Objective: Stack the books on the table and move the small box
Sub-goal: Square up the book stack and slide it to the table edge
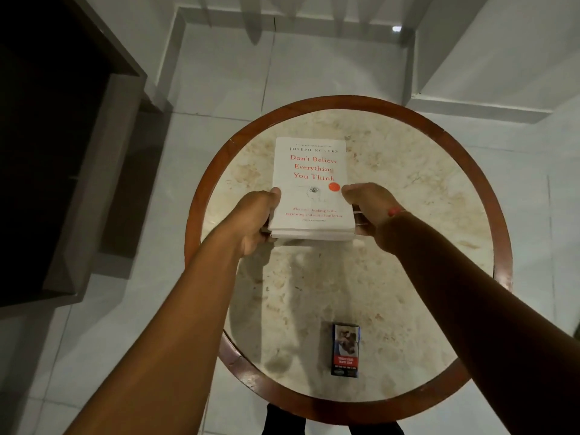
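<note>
Stack of books (309,186) near the middle of the round table (201,196), white cover uppermost, held from both sides. Left hand (254,221) clamped on the left edge, thumb on the cover, fingers under or against the lower books. Right hand (365,204) clamped on the right edge, thumb at the cover's rim. Unclear whether the stack rests on the table or hangs just above it.

Risks, as judged:
- Uneven squeeze: lower books slide out of line, since grip falls mainly on the near half of the stack.
- Early release above the table: stack tips toward the far edge.
- Forearm sweep on withdrawal: small box (345,350), flat near the near edge of the table and between the two forearms, gets knocked off.

Small box not yet moved.
</note>
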